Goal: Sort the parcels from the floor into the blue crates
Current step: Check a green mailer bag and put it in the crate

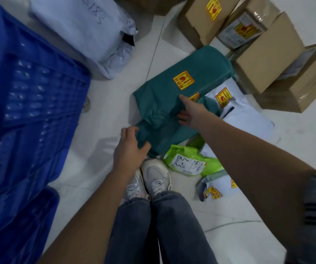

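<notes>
Teal plastic mailer parcel (182, 96) lies on the floor right of the blue slatted plastic crate (29, 103). Left hand (129, 147) pinches its near corner; right hand (188, 112) grips its middle fold. Slack film could slip when lifted, I judge.

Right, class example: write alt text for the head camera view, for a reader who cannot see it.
Both hands take hold of a teal parcel on the floor: left hand at its near corner, right hand on top. A blue crate stands to the left, cardboard boxes behind.
</notes>
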